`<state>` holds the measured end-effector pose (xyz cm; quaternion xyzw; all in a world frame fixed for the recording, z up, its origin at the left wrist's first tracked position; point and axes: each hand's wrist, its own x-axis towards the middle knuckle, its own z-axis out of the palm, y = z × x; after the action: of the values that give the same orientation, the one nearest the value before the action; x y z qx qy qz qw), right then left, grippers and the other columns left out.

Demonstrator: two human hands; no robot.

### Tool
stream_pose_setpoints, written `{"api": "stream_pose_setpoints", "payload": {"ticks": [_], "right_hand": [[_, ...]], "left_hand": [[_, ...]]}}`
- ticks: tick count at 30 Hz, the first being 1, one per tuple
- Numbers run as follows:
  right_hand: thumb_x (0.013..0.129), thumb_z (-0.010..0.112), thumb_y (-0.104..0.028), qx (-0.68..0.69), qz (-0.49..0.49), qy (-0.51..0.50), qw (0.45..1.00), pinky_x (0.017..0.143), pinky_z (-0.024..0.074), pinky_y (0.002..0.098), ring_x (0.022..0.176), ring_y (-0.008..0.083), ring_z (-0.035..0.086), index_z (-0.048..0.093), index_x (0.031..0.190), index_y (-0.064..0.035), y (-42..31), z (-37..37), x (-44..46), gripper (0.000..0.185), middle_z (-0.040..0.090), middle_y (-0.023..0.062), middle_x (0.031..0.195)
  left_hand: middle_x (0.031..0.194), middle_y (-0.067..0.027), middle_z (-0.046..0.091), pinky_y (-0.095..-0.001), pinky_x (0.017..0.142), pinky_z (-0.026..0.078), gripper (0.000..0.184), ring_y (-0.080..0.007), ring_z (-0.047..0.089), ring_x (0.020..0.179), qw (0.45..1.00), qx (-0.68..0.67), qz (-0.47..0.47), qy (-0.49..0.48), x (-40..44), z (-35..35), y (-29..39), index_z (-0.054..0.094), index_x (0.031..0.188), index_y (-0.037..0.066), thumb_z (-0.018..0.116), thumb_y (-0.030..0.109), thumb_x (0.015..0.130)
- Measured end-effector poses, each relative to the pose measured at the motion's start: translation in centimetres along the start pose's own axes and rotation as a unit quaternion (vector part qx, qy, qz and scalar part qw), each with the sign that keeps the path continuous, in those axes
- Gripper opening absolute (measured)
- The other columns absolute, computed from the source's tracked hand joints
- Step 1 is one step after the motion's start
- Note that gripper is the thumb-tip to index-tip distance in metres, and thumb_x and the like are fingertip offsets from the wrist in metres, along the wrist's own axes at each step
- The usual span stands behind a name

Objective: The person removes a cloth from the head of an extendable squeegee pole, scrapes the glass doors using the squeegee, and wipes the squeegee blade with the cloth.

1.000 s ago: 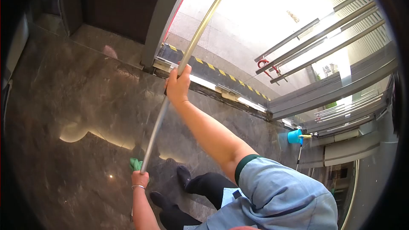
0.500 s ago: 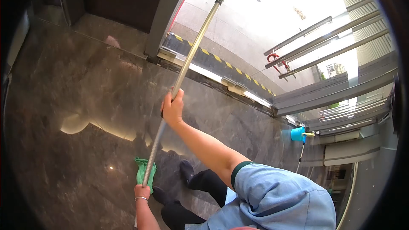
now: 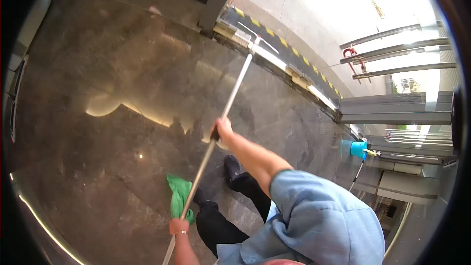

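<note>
A long metal pole with a squeegee head [image 3: 257, 38] runs diagonally across the view. The T-shaped head is at the bottom of the bright glass, by the floor sill. My right hand [image 3: 223, 130] is wrapped round the pole [image 3: 238, 86] at its dark grip section. Lower down, my left hand [image 3: 179, 225] is closed round the pole near its rear end. A green cloth [image 3: 180, 194] hangs at that hand, beside the pole; its upper end spreads out over the floor. How the cloth is tucked in the fingers is hidden.
Dark, shiny stone tiles [image 3: 117, 152] cover the floor. A blue bucket [image 3: 358, 149] stands by the glass on the right, with another pole [image 3: 357, 175] beside it. Metal door handles [image 3: 392, 55] carry a red lock [image 3: 349, 54]. Yellow-and-black tape [image 3: 294, 51] lies beyond the sill.
The squeegee head has come down from the upper glass to the sill. Both hands keep hold of the pole, drawn back closer to my body. The view has shifted slightly.
</note>
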<state>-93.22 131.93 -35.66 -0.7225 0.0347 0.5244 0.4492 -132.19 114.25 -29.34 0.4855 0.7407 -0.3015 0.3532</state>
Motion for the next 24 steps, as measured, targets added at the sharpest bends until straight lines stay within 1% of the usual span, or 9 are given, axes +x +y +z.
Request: {"api": "stream_pose_setpoints", "payload": {"ticks": [5, 9, 12, 15, 16, 18, 21, 22, 24], "right_hand": [[0.091, 0.052, -0.012, 0.144, -0.082, -0.069, 0.984, 0.056, 0.0526, 0.0382, 0.061, 0.0229, 0.059, 0.041, 0.092, -0.0059, -1.7, -1.0, -17.4, 0.012, 0.051, 0.0074, 0.073], [0.09, 0.05, -0.012, 0.048, -0.101, -0.081, 0.99, 0.06, 0.0503, 0.034, 0.065, 0.0221, 0.062, 0.045, 0.083, -0.0036, -6.4, -0.6, -31.5, 0.012, 0.059, 0.011, 0.068], [0.09, 0.062, -0.02, -0.038, -0.14, -0.161, 0.976, 0.085, 0.0504, 0.0338, 0.092, 0.0195, 0.063, 0.044, 0.108, -0.002, -8.2, -1.2, -39.5, 0.032, 0.063, 0.0098, 0.095], [0.077, 0.075, -0.021, -0.091, -0.245, -0.376, 0.889, 0.1, 0.0397, 0.036, 0.125, 0.0223, 0.043, 0.039, 0.132, -0.0056, -10.3, -4.1, -43.3, 0.067, 0.046, 0.0127, 0.132], [0.077, 0.075, -0.021, -0.087, -0.263, -0.379, 0.883, 0.1, 0.0397, 0.036, 0.125, 0.0223, 0.043, 0.039, 0.132, -0.0056, -10.9, -5.1, -43.9, 0.067, 0.046, 0.0127, 0.132], [0.072, 0.079, -0.024, -0.469, -0.355, -0.347, 0.73, 0.105, 0.0354, 0.0391, 0.132, 0.0275, 0.035, 0.036, 0.137, -0.009, -11.4, -6.3, -44.6, 0.079, 0.036, 0.0134, 0.143], [0.069, 0.081, -0.03, -0.534, -0.454, -0.368, 0.611, 0.1, 0.04, 0.0393, 0.124, 0.0297, 0.045, 0.042, 0.133, -0.0098, -7.6, -5.4, -43.4, 0.077, 0.046, 0.015, 0.136], [0.072, 0.079, -0.033, -0.386, -0.386, -0.476, 0.69, 0.095, 0.0439, 0.0388, 0.115, 0.0297, 0.053, 0.05, 0.126, -0.0088, -7.2, -4.4, -42.9, 0.065, 0.057, 0.0169, 0.123], [0.075, 0.077, -0.035, -0.379, -0.351, -0.451, 0.728, 0.093, 0.0452, 0.0379, 0.111, 0.0285, 0.056, 0.053, 0.122, -0.0078, -7.6, -5.9, -43.2, 0.06, 0.06, 0.0168, 0.116]], "left_hand": [[0.08, -0.0213, 0.066, -0.0434, 0.074, 0.053, 0.024, -0.0372, 0.066, 0.082, 0.978, -0.013, 0.206, -0.021, -5.6, -3.2, -6.5, 0.071, 0.082, 0.006, 0.067, 0.027, 0.072], [0.077, -0.0215, 0.065, -0.0436, 0.068, 0.051, 0.039, -0.038, 0.065, 0.077, 0.917, -0.1, 0.385, -0.045, -14.1, -13.7, 5.9, 0.066, 0.079, 0.003, 0.073, 0.04, 0.07], [0.074, -0.022, 0.065, -0.0432, 0.064, 0.05, 0.042, -0.0379, 0.065, 0.077, 0.891, -0.186, 0.41, -0.056, -19.8, -18.0, 10.7, 0.066, 0.081, 0.001, 0.072, 0.042, 0.073], [0.065, -0.0192, 0.064, -0.0405, 0.061, 0.05, 0.037, -0.0332, 0.068, 0.067, 0.836, -0.226, 0.499, -0.022, -23.2, -20.9, 9.8, 0.067, 0.078, 0.0, 0.071, 0.037, 0.077], [0.065, -0.017, 0.065, -0.039, 0.06, 0.05, 0.036, -0.0278, 0.068, 0.066, 0.839, -0.21, 0.5, -0.031, -25.9, -23.1, 9.6, 0.068, 0.079, 0.001, 0.072, 0.037, 0.077], [0.065, -0.0148, 0.066, -0.0376, 0.059, 0.05, 0.036, -0.0225, 0.068, 0.064, 0.844, -0.191, 0.501, -0.033, -29.9, -25.3, 9.0, 0.068, 0.08, 0.001, 0.073, 0.037, 0.077], [0.064, -0.0106, 0.065, -0.0345, 0.057, 0.049, 0.038, -0.0158, 0.064, 0.061, 0.836, -0.187, 0.511, -0.064, -31.8, -25.5, 8.9, 0.067, 0.079, 0.001, 0.075, 0.038, 0.076], [0.063, -0.0094, 0.064, -0.0338, 0.056, 0.048, 0.039, -0.0161, 0.063, 0.059, 0.807, -0.206, 0.55, -0.063, -32.1, -25.2, 8.9, 0.067, 0.079, 0.001, 0.075, 0.039, 0.076], [0.062, -0.0049, 0.061, -0.0296, 0.05, 0.047, 0.033, -0.0143, 0.06, 0.052, 0.747, -0.231, 0.621, -0.057, -30.5, -23.6, 9.2, 0.066, 0.085, 0.002, 0.075, 0.033, 0.079]]}}
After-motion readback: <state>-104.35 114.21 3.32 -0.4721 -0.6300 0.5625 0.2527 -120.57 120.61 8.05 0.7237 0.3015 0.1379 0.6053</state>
